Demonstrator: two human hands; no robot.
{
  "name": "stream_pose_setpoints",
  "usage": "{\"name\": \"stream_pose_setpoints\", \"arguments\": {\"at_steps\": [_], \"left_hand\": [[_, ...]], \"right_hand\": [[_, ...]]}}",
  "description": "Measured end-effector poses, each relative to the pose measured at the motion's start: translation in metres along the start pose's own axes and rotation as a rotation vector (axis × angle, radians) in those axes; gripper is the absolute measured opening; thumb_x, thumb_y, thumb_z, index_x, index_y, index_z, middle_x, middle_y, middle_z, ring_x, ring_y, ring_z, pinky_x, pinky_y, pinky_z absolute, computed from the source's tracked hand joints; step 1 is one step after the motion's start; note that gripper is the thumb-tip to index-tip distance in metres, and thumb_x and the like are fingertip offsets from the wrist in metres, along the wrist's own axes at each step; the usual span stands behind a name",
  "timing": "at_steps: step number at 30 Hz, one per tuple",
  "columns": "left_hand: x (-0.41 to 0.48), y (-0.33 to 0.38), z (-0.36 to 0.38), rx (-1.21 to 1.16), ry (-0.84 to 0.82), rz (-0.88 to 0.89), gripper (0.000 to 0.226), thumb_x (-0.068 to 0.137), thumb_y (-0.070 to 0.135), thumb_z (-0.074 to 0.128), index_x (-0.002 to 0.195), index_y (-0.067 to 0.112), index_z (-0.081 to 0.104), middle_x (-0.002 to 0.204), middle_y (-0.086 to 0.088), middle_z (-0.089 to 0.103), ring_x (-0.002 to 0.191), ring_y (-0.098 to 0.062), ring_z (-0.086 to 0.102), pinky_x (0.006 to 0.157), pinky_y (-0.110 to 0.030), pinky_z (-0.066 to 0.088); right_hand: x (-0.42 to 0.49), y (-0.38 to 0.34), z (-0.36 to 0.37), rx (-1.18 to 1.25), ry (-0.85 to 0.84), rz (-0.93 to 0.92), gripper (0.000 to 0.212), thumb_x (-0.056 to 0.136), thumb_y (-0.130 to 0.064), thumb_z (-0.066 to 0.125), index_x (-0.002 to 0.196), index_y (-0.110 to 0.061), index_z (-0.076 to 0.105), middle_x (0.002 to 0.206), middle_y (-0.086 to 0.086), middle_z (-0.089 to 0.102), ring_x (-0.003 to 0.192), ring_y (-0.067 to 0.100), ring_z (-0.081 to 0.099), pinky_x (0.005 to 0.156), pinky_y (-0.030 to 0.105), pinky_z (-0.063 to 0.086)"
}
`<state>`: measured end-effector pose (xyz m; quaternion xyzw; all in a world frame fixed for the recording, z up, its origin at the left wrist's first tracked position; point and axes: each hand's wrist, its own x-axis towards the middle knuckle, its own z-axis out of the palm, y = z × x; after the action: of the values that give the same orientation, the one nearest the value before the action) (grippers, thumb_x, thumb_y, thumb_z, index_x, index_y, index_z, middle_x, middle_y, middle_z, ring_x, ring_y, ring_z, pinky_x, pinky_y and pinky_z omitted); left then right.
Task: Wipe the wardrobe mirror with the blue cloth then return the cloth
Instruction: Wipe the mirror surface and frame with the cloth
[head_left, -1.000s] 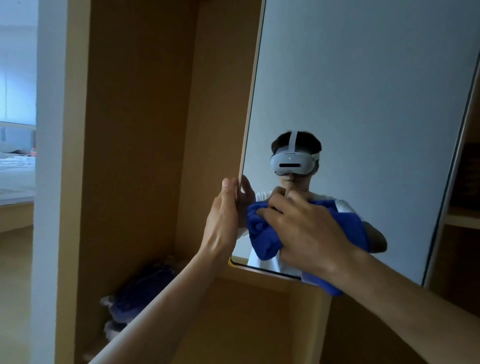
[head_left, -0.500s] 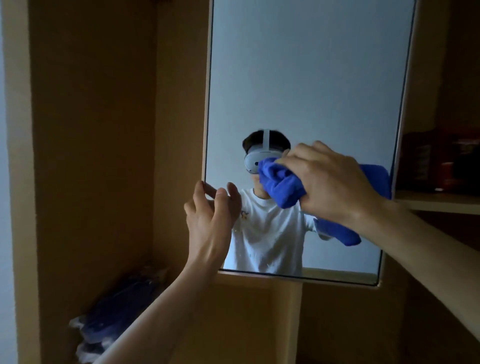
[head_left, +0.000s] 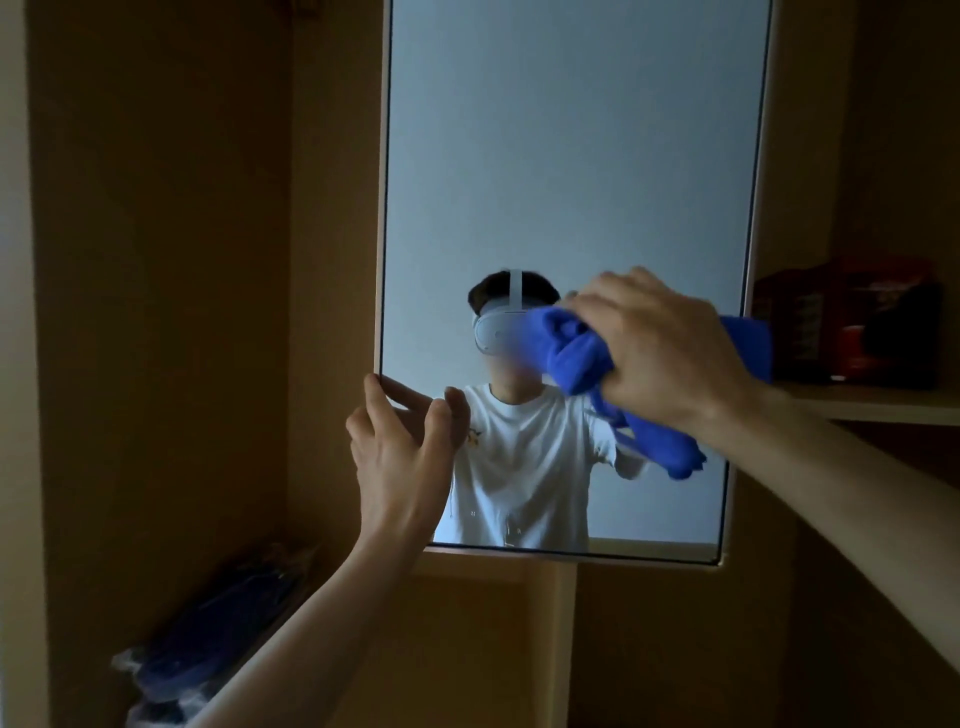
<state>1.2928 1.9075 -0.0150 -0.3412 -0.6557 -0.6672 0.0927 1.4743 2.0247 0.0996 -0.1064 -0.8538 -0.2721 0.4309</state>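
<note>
Head view: the right hand (head_left: 670, 353), fingers curled round the blue cloth (head_left: 574, 353), has swept it rightward across the wardrobe mirror (head_left: 566, 156), while the left hand (head_left: 400, 457), fingers spread and empty, has let go of its edge, so wiping seems under way.

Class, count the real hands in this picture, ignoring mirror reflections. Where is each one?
2. The left hand is at the mirror's lower left edge; the right hand grips the blue cloth at the glass, further right. No others seem hidden.
</note>
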Motion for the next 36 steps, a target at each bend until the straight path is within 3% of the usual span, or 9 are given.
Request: {"name": "stream_pose_setpoints", "arguments": {"at_steps": [5,10,14,18,24,30,36], "left_hand": [[0.0,0.003,0.003,-0.006,-0.006,-0.001,0.094,0.086,0.067,0.044,0.162,0.03,0.004,0.16,0.001,0.019,0.145,-0.03,0.032,0.116,-0.055,0.036],[0.001,-0.001,0.007,0.001,0.02,0.011,0.088,0.093,0.062,0.048,0.162,0.03,0.003,0.161,-0.002,0.019,0.144,-0.031,0.033,0.116,-0.056,0.036],[-0.001,-0.004,0.008,0.028,0.034,0.03,0.083,0.1,0.053,0.05,0.163,0.028,0.003,0.163,-0.002,0.016,0.146,-0.032,0.032,0.116,-0.057,0.036],[-0.001,-0.007,0.0,0.036,0.008,0.054,0.083,0.099,0.054,0.05,0.163,0.029,0.003,0.163,-0.003,0.017,0.147,-0.031,0.031,0.117,-0.055,0.036],[0.001,-0.009,0.0,0.043,-0.005,0.069,0.082,0.1,0.053,0.05,0.163,0.028,0.004,0.162,-0.004,0.017,0.146,-0.029,0.032,0.116,-0.053,0.036],[0.003,-0.015,0.001,0.062,0.01,0.087,0.079,0.101,0.051,0.05,0.162,0.028,0.006,0.159,-0.005,0.021,0.139,-0.031,0.04,0.11,-0.051,0.042],[0.001,-0.016,-0.003,0.067,0.01,0.087,0.078,0.101,0.052,0.05,0.162,0.03,0.007,0.158,-0.006,0.023,0.134,-0.031,0.045,0.103,-0.049,0.045]], "right_hand": [[-0.001,0.016,-0.001,0.009,0.008,0.038,0.039,0.077,-0.016,0.069,0.115,-0.022,0.062,0.105,-0.005,0.059,0.097,0.019,0.051,0.066,0.045,0.053],[-0.045,0.007,0.021,0.06,-0.1,-0.024,0.04,0.073,-0.017,0.072,0.111,-0.022,0.063,0.105,-0.01,0.057,0.09,0.005,0.039,0.06,0.023,0.041],[-0.07,0.001,0.025,0.071,-0.157,-0.066,0.036,0.073,-0.014,0.067,0.109,-0.02,0.065,0.103,-0.006,0.06,0.091,0.015,0.05,0.067,0.035,0.052],[-0.062,0.013,0.018,0.025,-0.033,-0.033,0.044,0.07,-0.01,0.07,0.113,-0.018,0.065,0.101,-0.004,0.062,0.086,0.019,0.052,0.058,0.028,0.041],[-0.041,0.052,-0.005,-0.019,0.127,0.104,0.043,0.068,-0.006,0.072,0.108,-0.021,0.064,0.096,-0.005,0.061,0.085,0.02,0.052,0.056,0.034,0.047],[-0.092,0.04,0.015,0.061,0.004,0.079,0.054,0.063,-0.01,0.079,0.115,-0.017,0.065,0.103,-0.003,0.063,0.088,0.019,0.054,0.065,0.039,0.053],[-0.111,0.034,0.02,0.031,-0.027,0.09,0.058,0.062,-0.007,0.079,0.118,-0.018,0.065,0.105,-0.005,0.064,0.09,0.018,0.055,0.067,0.027,0.047]]}}
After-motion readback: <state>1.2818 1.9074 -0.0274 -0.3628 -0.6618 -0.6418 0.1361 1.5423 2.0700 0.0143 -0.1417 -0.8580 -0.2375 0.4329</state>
